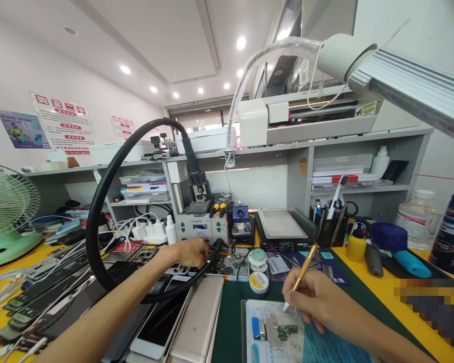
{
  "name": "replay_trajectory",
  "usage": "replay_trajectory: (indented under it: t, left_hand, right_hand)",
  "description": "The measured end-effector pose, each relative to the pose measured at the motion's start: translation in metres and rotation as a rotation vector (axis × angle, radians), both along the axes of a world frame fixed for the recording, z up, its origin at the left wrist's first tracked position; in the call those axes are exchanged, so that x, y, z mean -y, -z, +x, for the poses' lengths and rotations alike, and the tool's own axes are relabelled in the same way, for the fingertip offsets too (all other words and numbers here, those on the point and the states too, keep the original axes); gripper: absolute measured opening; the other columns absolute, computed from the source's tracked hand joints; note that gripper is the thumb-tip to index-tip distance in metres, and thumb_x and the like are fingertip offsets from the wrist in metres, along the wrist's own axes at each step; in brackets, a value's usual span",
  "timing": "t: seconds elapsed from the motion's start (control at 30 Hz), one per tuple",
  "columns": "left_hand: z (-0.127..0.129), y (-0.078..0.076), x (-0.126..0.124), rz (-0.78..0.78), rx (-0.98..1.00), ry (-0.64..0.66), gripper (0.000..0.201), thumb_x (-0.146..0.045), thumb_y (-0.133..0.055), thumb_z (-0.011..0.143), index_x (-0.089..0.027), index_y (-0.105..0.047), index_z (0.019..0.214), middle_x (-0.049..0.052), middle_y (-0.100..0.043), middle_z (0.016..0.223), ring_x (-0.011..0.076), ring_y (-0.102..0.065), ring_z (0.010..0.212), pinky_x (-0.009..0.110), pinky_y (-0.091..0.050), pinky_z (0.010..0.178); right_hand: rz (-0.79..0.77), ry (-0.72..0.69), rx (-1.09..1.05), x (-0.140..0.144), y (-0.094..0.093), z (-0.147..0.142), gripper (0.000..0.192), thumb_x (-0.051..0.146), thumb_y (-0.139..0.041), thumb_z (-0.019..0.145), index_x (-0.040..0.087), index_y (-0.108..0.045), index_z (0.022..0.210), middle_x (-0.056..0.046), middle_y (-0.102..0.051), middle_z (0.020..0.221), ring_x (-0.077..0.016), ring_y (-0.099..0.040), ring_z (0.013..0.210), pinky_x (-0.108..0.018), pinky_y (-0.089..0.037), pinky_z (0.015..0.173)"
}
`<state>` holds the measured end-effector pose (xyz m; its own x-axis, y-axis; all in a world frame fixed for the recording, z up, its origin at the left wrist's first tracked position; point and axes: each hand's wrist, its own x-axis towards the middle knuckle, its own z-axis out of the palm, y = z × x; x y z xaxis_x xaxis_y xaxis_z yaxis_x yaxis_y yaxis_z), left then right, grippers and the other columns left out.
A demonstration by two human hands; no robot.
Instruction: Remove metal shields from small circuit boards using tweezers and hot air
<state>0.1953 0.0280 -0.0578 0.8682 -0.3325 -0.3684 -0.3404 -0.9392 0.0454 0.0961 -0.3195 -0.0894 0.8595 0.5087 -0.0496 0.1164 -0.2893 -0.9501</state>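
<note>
The right hand (318, 297) pinched a gold-handled tool (302, 275) like a pen, its tip resting on the pale work plate (257, 312) just in front of the fingers. A small circuit board (285, 331) lay just below that tip, clamped flat, seemingly to keep it steady. The left hand (191, 252), reaching well forward, was closed around the black hose (98, 212) near its handle, just before the grey rework station (202, 227). Phones (162, 322) lay on the tabletop (366, 282) beneath the left forearm.
</note>
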Motion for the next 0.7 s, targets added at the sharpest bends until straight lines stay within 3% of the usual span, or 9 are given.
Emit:
replay_trajectory:
  t: [0.2,0.5,0.7]
  left_hand:
    - [0.0,0.0,0.0,0.018,0.014,-0.029,0.022,-0.036,-0.066,0.095,-0.014,-0.067,0.101,0.005,-0.069,0.1,0.0195,-0.067,0.09,0.038,-0.057,0.081]
    - [-0.007,-0.017,-0.001,0.044,-0.038,-0.13,0.023,-0.036,-0.066,0.095,-0.013,-0.066,0.097,0.002,-0.066,0.089,0.0148,-0.064,0.074,0.03,-0.056,0.066]
    - [-0.012,-0.029,-0.009,-0.009,-0.029,-0.13,0.023,-0.035,-0.065,0.096,-0.013,-0.066,0.098,0.002,-0.066,0.09,0.015,-0.065,0.075,0.03,-0.056,0.066]
  right_hand:
    - [-0.012,0.01,-0.005,-0.002,-0.002,-0.001,0.014,0.03,-0.057,0.093,0.018,-0.054,0.087,0.004,-0.045,0.066,-0.0113,-0.047,0.058,-0.017,-0.038,0.044]
    - [-0.004,0.011,0.001,-0.001,-0.001,0.0,0.012,0.028,-0.056,0.093,0.018,-0.055,0.087,0.004,-0.045,0.064,-0.0113,-0.046,0.058,-0.016,-0.038,0.043]
    - [-0.005,0.02,-0.012,-0.001,0.002,0.001,0.011,0.028,-0.058,0.091,0.018,-0.056,0.087,0.004,-0.045,0.063,-0.011,-0.045,0.056,-0.016,-0.038,0.043]
